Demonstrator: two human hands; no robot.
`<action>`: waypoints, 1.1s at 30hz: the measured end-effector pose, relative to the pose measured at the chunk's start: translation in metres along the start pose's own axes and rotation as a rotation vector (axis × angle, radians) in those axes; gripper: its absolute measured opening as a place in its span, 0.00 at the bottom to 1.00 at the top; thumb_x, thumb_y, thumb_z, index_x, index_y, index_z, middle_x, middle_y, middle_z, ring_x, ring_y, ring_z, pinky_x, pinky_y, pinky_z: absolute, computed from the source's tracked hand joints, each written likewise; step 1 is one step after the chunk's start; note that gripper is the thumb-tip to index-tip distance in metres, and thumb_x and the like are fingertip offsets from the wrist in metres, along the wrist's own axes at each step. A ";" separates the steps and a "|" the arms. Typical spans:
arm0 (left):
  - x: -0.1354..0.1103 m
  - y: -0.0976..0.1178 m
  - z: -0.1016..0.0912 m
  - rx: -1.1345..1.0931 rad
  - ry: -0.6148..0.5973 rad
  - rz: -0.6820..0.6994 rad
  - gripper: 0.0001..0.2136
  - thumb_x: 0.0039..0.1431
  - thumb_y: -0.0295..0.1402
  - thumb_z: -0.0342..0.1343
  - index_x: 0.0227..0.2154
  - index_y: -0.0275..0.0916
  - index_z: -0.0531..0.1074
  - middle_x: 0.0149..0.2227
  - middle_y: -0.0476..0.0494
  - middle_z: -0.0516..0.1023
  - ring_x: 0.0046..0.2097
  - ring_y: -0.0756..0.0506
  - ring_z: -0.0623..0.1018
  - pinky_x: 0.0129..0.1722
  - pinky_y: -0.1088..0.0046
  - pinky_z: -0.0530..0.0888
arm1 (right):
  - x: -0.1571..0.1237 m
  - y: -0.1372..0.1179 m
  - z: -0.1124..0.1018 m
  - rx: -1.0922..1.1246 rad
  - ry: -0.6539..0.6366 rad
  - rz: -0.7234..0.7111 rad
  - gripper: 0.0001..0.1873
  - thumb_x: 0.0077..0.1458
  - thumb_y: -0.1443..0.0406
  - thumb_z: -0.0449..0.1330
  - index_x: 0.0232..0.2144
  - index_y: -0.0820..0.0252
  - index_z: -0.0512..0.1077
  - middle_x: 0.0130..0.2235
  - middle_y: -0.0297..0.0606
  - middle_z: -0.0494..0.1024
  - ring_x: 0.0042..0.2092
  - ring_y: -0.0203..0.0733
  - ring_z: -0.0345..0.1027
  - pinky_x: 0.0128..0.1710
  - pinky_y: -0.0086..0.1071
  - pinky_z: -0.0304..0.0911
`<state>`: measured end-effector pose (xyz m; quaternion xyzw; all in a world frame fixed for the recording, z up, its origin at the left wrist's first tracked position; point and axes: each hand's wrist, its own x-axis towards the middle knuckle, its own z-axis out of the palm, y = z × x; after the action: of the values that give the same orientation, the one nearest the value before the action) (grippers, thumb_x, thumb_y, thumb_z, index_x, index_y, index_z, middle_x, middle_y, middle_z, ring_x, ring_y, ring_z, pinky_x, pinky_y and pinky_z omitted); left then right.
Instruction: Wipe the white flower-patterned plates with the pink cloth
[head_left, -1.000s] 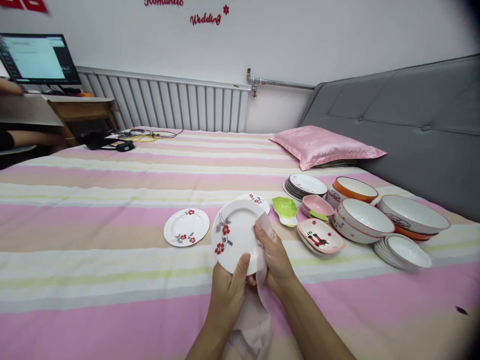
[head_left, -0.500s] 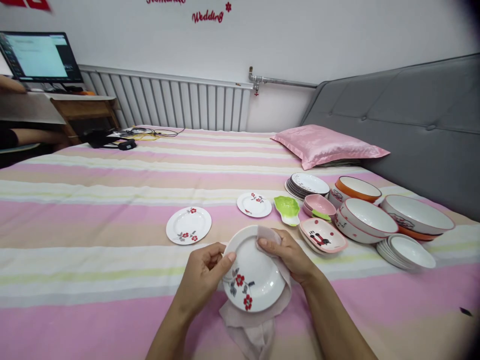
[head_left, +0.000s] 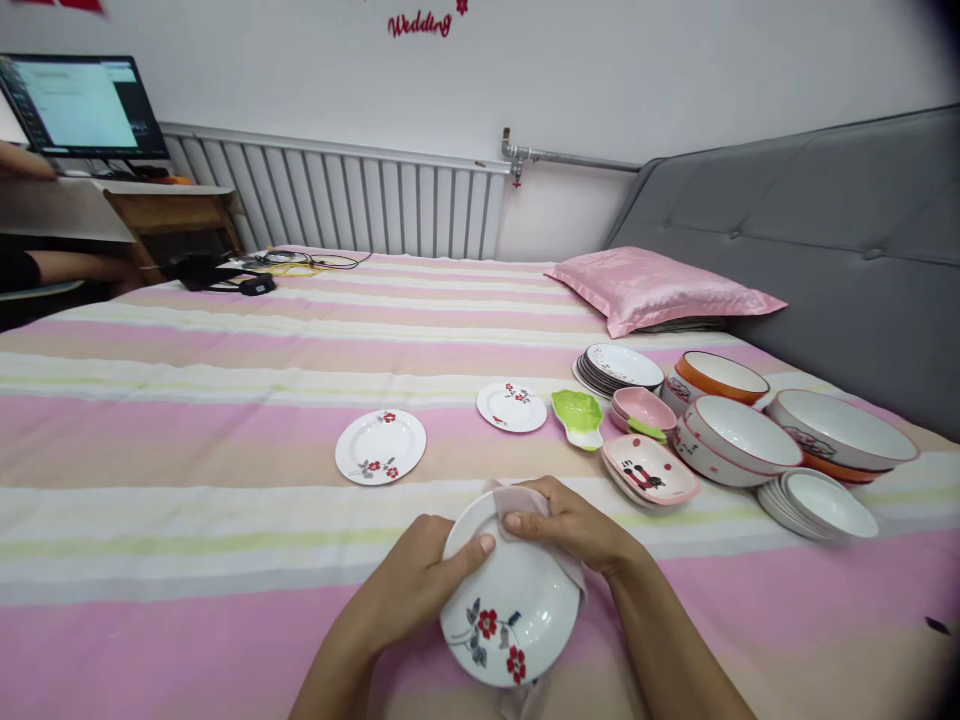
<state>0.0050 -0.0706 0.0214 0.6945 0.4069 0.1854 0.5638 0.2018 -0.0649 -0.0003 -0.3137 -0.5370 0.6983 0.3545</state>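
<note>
A white plate with red flowers (head_left: 517, 600) is held tilted between my hands, low in the middle of the view. My left hand (head_left: 424, 580) grips its left rim, thumb on the face and fingers hidden behind. On the upper right rim, my right hand (head_left: 570, 525) pinches a pale pinkish-grey cloth (head_left: 517, 505) against the plate, the thumb pressing it onto the face. The cloth wraps behind the plate, and its lower end shows beneath. Two similar flowered plates lie flat beyond my hands, one plate (head_left: 381, 447) at left and a smaller-looking plate (head_left: 511, 408) farther off.
Right of my hands stand a green leaf-shaped dish (head_left: 577, 415), pink bowls (head_left: 641, 408), square dishes (head_left: 649, 470), stacked plates (head_left: 622, 363), large bowls (head_left: 739, 435) and small white bowls (head_left: 829, 502). A pink pillow (head_left: 664, 287) lies behind. A person's arm (head_left: 26, 160) shows at the desk, far left.
The held plate has moved down and turned slightly, still in both hands. My left thumb lies farther over its face. The cloth end hanging below is now mostly hidden.
</note>
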 end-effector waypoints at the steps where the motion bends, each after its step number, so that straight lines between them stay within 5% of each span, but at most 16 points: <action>1: 0.001 0.000 0.000 -0.031 0.021 0.007 0.15 0.57 0.41 0.45 0.24 0.35 0.67 0.24 0.49 0.68 0.27 0.50 0.67 0.24 0.77 0.62 | 0.000 0.000 0.000 0.004 0.007 -0.010 0.16 0.47 0.61 0.62 0.37 0.66 0.72 0.29 0.35 0.72 0.29 0.34 0.65 0.28 0.25 0.61; 19: 0.010 0.000 0.007 -0.211 0.367 0.017 0.17 0.53 0.45 0.49 0.24 0.34 0.70 0.24 0.45 0.72 0.28 0.46 0.71 0.26 0.74 0.66 | 0.009 0.002 0.002 0.118 0.334 -0.087 0.18 0.45 0.59 0.63 0.38 0.63 0.72 0.30 0.38 0.76 0.31 0.39 0.70 0.30 0.30 0.65; 33: 0.020 -0.007 0.022 -0.392 0.781 0.064 0.18 0.49 0.47 0.53 0.19 0.34 0.68 0.18 0.47 0.71 0.23 0.48 0.70 0.22 0.74 0.66 | 0.017 -0.005 0.021 0.255 0.414 -0.149 0.20 0.47 0.58 0.63 0.40 0.64 0.71 0.34 0.40 0.78 0.35 0.44 0.71 0.36 0.35 0.65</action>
<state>0.0309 -0.0686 0.0046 0.4643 0.5248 0.5251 0.4829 0.1762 -0.0614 0.0080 -0.3626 -0.3822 0.6532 0.5439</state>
